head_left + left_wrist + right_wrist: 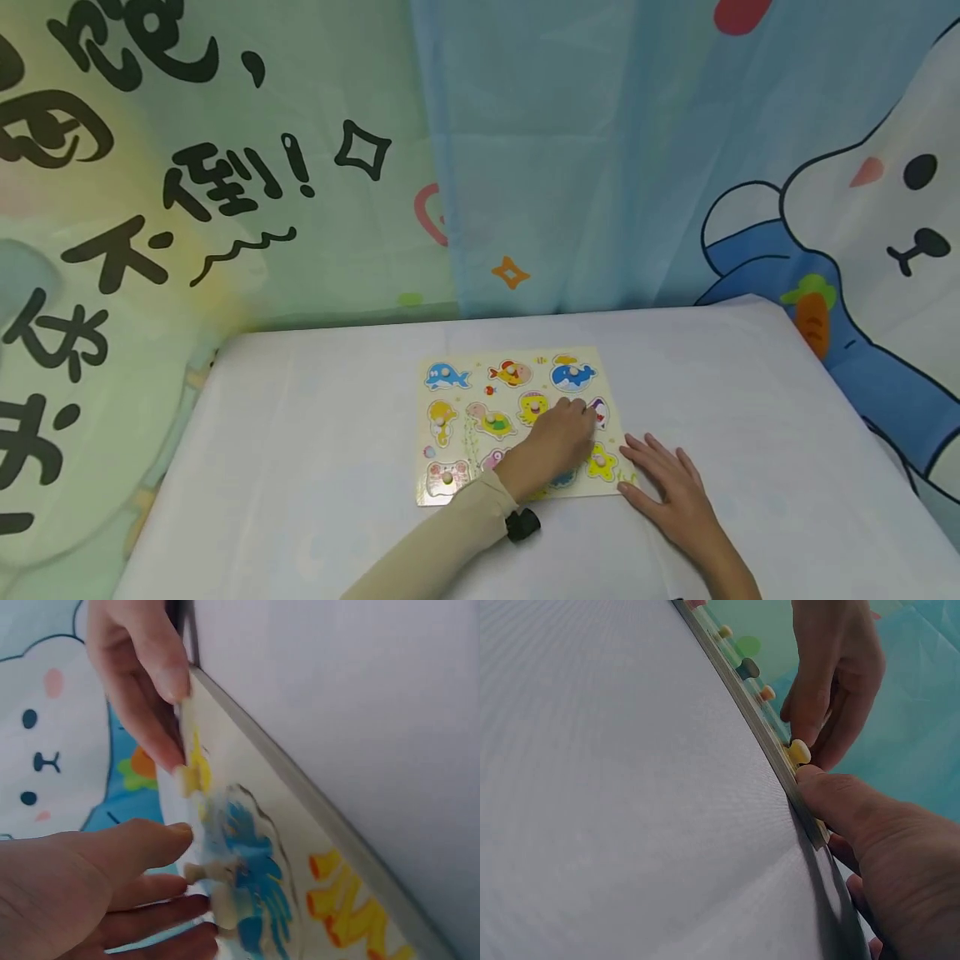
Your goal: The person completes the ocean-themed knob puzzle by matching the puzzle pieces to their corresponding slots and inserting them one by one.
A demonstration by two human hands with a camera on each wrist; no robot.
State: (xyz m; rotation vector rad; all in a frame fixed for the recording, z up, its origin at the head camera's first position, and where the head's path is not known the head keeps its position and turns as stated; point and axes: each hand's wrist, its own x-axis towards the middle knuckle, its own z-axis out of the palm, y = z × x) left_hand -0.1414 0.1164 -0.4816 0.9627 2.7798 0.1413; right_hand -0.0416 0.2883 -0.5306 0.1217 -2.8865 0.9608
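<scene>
Beige-sleeved left hand [562,437] over puzzle board [450,433]

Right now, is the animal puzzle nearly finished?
Nearly: the puzzle board looks full, with the blue whale and yellow star seated. The left hand rests over a piece by the board's right edge; the right hand steadies its corner.

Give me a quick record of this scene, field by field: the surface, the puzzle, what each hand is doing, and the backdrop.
surface: table under a white cloth
puzzle: wooden peg board of sea-animal pieces, lying flat
left hand: left hand over the board's right part, fingers at the pegged pieces; whether it grips a peg cannot be told
right hand: right hand flat on the cloth, fingertips against the board's right edge near the yellow star piece
backdrop: cartoon curtains with a bunny and lettering
</scene>
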